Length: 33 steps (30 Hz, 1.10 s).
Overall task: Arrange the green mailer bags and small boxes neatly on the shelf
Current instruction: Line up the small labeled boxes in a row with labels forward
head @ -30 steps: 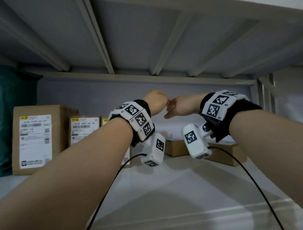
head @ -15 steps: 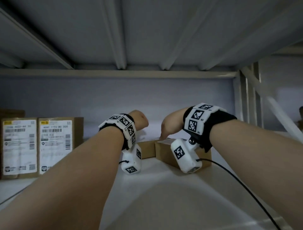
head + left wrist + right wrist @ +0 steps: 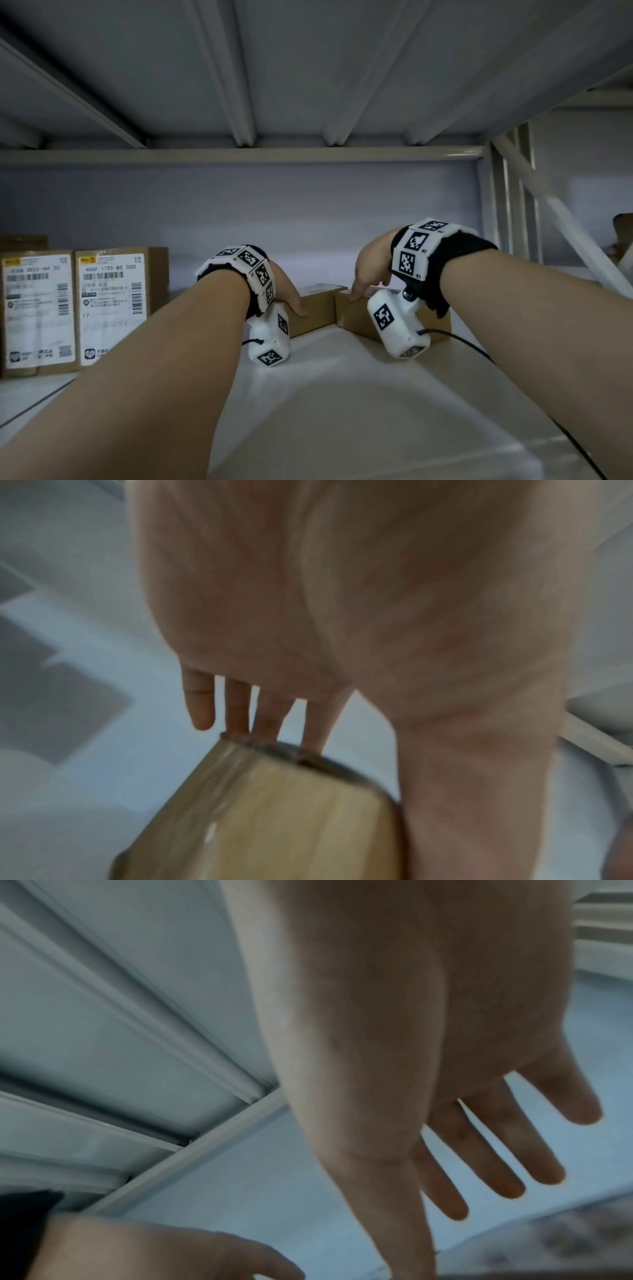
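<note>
Two flat small cardboard boxes lie side by side at the back of the shelf. My left hand (image 3: 289, 296) rests on the left flat box (image 3: 317, 306). In the left wrist view its fingers (image 3: 236, 710) reach straight over the box's (image 3: 274, 818) far edge, with the thumb down its side. My right hand (image 3: 368, 270) hovers over the right flat box (image 3: 352, 315), thumb tip touching its top edge. Its fingers (image 3: 493, 1150) are straight and spread, holding nothing. No green mailer bag is in view.
Two taller labelled boxes (image 3: 109, 305) stand upright at the left, against the back wall. The white shelf board (image 3: 342, 411) stretches towards me. The upper shelf's ribbed underside (image 3: 308, 68) hangs close overhead. Upright posts and a diagonal brace (image 3: 534, 205) close the right end.
Both hands have dropped from mid-air in front of the back wall, moved apart and uncurled onto the two flat boxes. The view has shifted right, so the green bag has left the frame.
</note>
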Tool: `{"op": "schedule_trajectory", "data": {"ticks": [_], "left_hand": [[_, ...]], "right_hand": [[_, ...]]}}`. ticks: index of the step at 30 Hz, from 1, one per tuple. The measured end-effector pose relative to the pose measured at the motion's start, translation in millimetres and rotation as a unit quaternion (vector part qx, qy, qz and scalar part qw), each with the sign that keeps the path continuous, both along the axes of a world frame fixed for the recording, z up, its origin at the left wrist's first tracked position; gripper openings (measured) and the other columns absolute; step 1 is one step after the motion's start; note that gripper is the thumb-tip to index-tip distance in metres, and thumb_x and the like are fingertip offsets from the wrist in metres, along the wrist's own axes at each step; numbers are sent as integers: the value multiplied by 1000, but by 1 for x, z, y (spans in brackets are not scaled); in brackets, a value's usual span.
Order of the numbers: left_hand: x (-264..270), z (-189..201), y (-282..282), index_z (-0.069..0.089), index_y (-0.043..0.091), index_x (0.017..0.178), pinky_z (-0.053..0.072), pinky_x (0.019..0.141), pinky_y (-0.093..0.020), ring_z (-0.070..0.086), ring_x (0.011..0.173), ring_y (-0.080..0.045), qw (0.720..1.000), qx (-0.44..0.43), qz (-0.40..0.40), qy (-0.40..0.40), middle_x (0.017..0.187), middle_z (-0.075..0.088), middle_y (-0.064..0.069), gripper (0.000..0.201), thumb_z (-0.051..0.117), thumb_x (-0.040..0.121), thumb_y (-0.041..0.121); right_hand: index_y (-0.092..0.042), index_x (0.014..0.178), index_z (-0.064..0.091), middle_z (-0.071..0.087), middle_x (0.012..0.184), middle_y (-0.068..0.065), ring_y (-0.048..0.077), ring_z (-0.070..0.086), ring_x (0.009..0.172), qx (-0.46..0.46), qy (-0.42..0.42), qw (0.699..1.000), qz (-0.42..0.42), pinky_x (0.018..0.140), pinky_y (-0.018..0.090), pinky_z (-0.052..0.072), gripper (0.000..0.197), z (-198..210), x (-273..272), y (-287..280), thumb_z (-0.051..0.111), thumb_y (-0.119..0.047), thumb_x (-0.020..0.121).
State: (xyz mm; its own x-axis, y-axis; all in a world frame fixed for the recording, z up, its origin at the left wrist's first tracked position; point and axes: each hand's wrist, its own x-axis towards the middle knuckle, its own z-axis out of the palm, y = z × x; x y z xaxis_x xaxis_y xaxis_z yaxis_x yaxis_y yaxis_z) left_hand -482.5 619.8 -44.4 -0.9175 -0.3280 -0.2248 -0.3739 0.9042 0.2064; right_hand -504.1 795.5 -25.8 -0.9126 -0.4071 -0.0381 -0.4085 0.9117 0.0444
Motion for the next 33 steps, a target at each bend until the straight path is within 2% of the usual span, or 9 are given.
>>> {"op": "schedule_trajectory", "data": {"ticks": [3,5,7,9,13,19,25,30,33], "left_hand": [[19,4,-3,34,19,145,40,110,-37,43,134,-25,986,-26,-13,162,149,39,-4,95,81,65,38],[34,8,-9,28,24,147,37,112,-36,39,136,-25,972,-20,-50,229,152,34,-3,97,82,66,31],[52,14,-15,23,26,148,38,109,-31,41,134,-25,961,10,-79,267,150,35,-4,100,82,67,25],[68,20,-18,21,26,148,41,99,-27,45,129,-25,945,50,-98,307,146,39,-7,101,82,68,21],[97,29,-30,19,28,148,43,94,-27,49,123,-26,909,82,-115,391,139,43,-9,105,83,65,20],[124,30,-56,21,32,147,43,106,-37,51,122,-25,924,63,-118,358,138,47,-4,105,83,62,32],[135,25,-55,31,22,145,48,101,-34,61,115,-24,924,190,-121,309,132,57,-9,68,64,86,26],[138,28,-56,41,16,140,49,98,-31,57,118,-23,928,91,-121,342,133,55,-9,56,59,88,25],[145,36,-58,54,17,131,42,107,-34,53,123,-21,915,55,-148,370,134,56,-4,42,57,89,24]], "right_hand": [[-5,96,62,57,97,3,27,58,96,-21,52,998,-14,95,36,45,48,8,17,3,53,-52,90],[-10,78,57,56,94,9,25,55,86,-46,89,995,-20,89,35,42,51,17,35,-1,42,-57,93],[-9,114,60,54,126,18,28,57,108,-82,103,991,-13,97,37,39,57,24,51,-7,32,-57,96],[-5,142,38,38,149,14,28,44,131,-127,109,986,-14,106,37,35,67,29,65,-16,29,-54,98],[-7,140,42,43,146,12,28,45,131,-197,117,973,6,106,36,36,59,39,84,-42,35,-49,98],[-7,106,64,65,102,10,28,65,105,-265,119,957,19,94,39,52,45,51,95,-64,61,-48,86],[1,112,65,70,102,15,29,70,93,-288,117,949,43,82,41,59,36,49,100,-88,71,-13,79],[1,106,68,70,108,18,30,69,100,-212,98,972,40,88,43,56,29,49,110,-103,66,-17,84],[-2,121,61,66,118,15,30,66,107,-176,66,981,45,91,45,54,49,52,114,-102,75,-22,78]]}}
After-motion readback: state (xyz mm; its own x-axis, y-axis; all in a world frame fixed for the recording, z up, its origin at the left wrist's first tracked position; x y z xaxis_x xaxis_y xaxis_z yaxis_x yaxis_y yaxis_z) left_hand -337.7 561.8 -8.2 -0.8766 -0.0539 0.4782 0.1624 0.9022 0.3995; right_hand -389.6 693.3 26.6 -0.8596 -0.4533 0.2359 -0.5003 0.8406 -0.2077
